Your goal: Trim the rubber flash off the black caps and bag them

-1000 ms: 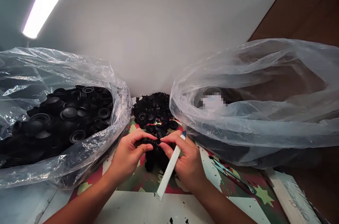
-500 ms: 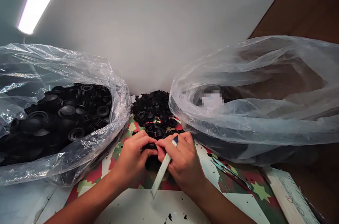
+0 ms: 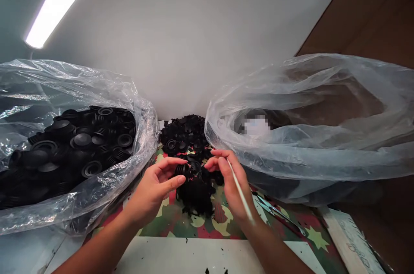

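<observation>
My left hand [image 3: 153,187] is open, thumb and index finger apart. Just beyond its fingertips is a black ribbed rubber part [image 3: 181,171]; whether they touch it, I cannot tell. A slim, flat white tool [image 3: 239,192] lies in my right hand [image 3: 233,183], its rear end pointing back toward the wrist. The working end is hidden, so its kind is unclear. That hand's thumb and index finger reach over small black pieces. Between both hands lies a heap of black rubber scraps [image 3: 197,196], with a larger pile of black parts [image 3: 184,133] behind it.
At left, a clear plastic bag [image 3: 145,136] holds many black ribbed rubber parts [image 3: 80,140]. Another clear bag [image 3: 310,166] gapes at right. Metal tweezers or scissors [image 3: 281,215] lie on the patterned cover [image 3: 223,222], near a marked wooden board [image 3: 346,239]. White sheet [image 3: 184,254] in front.
My hands have moved apart from a pinch together on a small black part. The white tool has swung round toward my right wrist. The view has tilted slightly.
</observation>
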The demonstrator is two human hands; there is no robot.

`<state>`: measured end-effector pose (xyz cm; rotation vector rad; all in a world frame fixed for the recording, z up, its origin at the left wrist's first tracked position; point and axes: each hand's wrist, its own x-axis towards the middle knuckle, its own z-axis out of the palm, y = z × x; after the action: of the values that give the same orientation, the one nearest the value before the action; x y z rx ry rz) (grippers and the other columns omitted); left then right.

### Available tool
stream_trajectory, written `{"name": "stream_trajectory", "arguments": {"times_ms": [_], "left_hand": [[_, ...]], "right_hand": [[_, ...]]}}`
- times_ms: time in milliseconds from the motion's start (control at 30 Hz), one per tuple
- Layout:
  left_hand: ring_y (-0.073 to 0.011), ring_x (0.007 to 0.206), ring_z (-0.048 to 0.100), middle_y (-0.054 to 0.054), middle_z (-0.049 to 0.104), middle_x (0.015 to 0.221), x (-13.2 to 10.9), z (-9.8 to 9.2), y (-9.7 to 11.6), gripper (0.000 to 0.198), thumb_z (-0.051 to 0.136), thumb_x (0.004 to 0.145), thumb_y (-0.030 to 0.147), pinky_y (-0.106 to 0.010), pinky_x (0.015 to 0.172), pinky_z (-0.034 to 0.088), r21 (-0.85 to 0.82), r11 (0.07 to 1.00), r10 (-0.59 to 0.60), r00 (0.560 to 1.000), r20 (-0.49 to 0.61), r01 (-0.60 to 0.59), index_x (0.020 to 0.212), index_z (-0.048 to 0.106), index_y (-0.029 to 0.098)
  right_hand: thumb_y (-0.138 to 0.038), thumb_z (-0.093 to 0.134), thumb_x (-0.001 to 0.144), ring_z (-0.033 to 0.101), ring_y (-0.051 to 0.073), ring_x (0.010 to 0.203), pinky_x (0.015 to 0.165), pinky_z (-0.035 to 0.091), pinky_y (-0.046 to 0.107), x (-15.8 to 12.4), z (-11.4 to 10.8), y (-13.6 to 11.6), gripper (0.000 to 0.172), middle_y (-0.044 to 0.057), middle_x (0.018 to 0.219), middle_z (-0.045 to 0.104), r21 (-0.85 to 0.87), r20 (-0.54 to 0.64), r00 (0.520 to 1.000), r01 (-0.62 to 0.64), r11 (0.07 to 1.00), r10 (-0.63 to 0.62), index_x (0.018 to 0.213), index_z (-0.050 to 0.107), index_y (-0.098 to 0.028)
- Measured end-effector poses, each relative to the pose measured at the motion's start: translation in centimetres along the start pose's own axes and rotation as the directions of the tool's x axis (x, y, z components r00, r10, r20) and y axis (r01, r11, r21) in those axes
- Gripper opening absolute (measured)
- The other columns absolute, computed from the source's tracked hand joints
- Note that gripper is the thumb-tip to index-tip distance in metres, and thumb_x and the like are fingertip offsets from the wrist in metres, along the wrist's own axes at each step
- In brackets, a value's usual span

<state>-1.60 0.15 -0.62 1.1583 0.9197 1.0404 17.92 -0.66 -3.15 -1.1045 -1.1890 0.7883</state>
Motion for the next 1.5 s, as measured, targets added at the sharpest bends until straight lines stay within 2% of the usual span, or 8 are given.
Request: {"name": "stream_trajectory", "arguments": {"times_ms": [167, 400, 533, 900, 1167, 1267, 1367, 1500], "left_hand": [[-0.0186, 0.094, 0.070, -0.003, 0.078, 0.096, 0.3, -0.1, -0.9, 0.035, 0.092, 0.066, 0.030, -0.026, 0.085, 0.054, -0.060, 0.998, -0.014, 0.999, -0.038, 0.012, 0.096, 0.077, 0.022], [-0.0184, 0.091, 0.071, -0.003, 0.079, 0.093, 0.3, 0.2, -1.2, 0.032, 0.094, 0.063, 0.027, -0.026, 0.083, 0.055, -0.043, 0.999, 0.022, 0.997, -0.070, -0.025, 0.090, 0.077, 0.021], [-0.0192, 0.092, 0.071, -0.003, 0.078, 0.094, 0.2, 0.5, -1.1, 0.030, 0.094, 0.063, 0.025, -0.027, 0.084, 0.055, -0.039, 0.996, 0.080, 0.995, -0.067, -0.083, 0.085, 0.075, 0.021], [-0.0193, 0.093, 0.068, -0.002, 0.072, 0.091, 0.1, 0.3, -1.3, 0.024, 0.091, 0.066, 0.023, -0.028, 0.087, 0.054, 0.027, 0.983, 0.184, 0.979, -0.089, -0.182, 0.080, 0.073, 0.021], [-0.0188, 0.087, 0.065, -0.003, 0.069, 0.090, -0.4, 0.9, -1.3, 0.017, 0.086, 0.071, 0.021, -0.026, 0.076, 0.055, 0.228, 0.925, 0.335, 0.935, -0.117, -0.303, 0.075, 0.070, 0.020], [-0.0183, 0.085, 0.066, -0.004, 0.071, 0.090, -1.0, 1.2, -0.8, 0.015, 0.086, 0.073, 0.019, -0.027, 0.077, 0.055, 0.264, 0.890, 0.410, 0.905, -0.110, -0.371, 0.072, 0.071, 0.021], [-0.0189, 0.083, 0.068, -0.004, 0.073, 0.088, -1.4, 1.4, -0.2, 0.015, 0.089, 0.072, 0.024, -0.026, 0.073, 0.056, 0.143, 0.898, 0.433, 0.894, -0.117, -0.416, 0.075, 0.075, 0.022], [-0.0154, 0.073, 0.068, -0.003, 0.073, 0.080, -0.9, 1.0, 0.6, 0.027, 0.091, 0.069, 0.040, -0.022, 0.064, 0.055, -0.183, 0.948, 0.255, 0.965, -0.058, -0.261, 0.083, 0.077, 0.021]], "right_hand": [[-0.046, 0.035, 0.105, 0.064, 0.018, 0.073, 0.070, 0.052, 0.031, -1.3, 0.0, -1.4, 0.044, 0.001, 0.079, 0.067, -0.100, 0.047, 0.989, 0.143, 0.985, -0.139, 0.112, 0.073, -0.026], [-0.027, 0.064, 0.094, 0.075, 0.019, 0.085, 0.077, 0.059, 0.030, -2.7, 0.8, -1.1, 0.002, 0.003, 0.099, 0.077, 0.003, 0.103, 0.975, 0.198, 0.980, -0.197, 0.093, 0.064, -0.025], [-0.021, 0.064, 0.091, 0.073, 0.021, 0.104, 0.089, 0.056, 0.035, -2.8, 0.9, -1.3, 0.009, 0.005, 0.113, 0.076, -0.063, 0.190, 0.946, 0.280, 0.958, -0.264, 0.083, 0.062, -0.025], [-0.016, 0.060, 0.092, 0.073, 0.022, 0.103, 0.088, 0.056, 0.037, -3.0, 0.7, -1.7, 0.012, 0.005, 0.117, 0.077, -0.172, 0.256, 0.929, 0.315, 0.933, -0.266, 0.084, 0.062, -0.025], [-0.012, 0.056, 0.094, 0.073, 0.019, 0.090, 0.087, 0.049, 0.038, -3.0, 1.4, -1.3, 0.016, 0.003, 0.102, 0.079, -0.265, 0.224, 0.838, 0.543, 0.797, -0.497, 0.084, 0.058, -0.024], [-0.012, 0.052, 0.096, 0.072, 0.020, 0.087, 0.088, 0.047, 0.039, -2.1, 1.2, -1.0, 0.016, 0.003, 0.098, 0.078, -0.396, 0.196, 0.868, 0.495, 0.773, -0.456, 0.088, 0.059, -0.024], [-0.017, 0.051, 0.096, 0.070, 0.022, 0.082, 0.081, 0.048, 0.038, -0.8, 0.4, -0.2, 0.015, 0.004, 0.091, 0.078, -0.485, 0.112, 0.922, 0.376, 0.790, -0.370, 0.089, 0.061, -0.025], [-0.023, 0.056, 0.091, 0.071, 0.021, 0.078, 0.071, 0.048, 0.034, -0.3, 0.1, 0.2, 0.020, 0.003, 0.092, 0.079, -0.409, 0.122, 0.978, 0.205, 0.889, -0.169, 0.072, 0.055, -0.024]]}}
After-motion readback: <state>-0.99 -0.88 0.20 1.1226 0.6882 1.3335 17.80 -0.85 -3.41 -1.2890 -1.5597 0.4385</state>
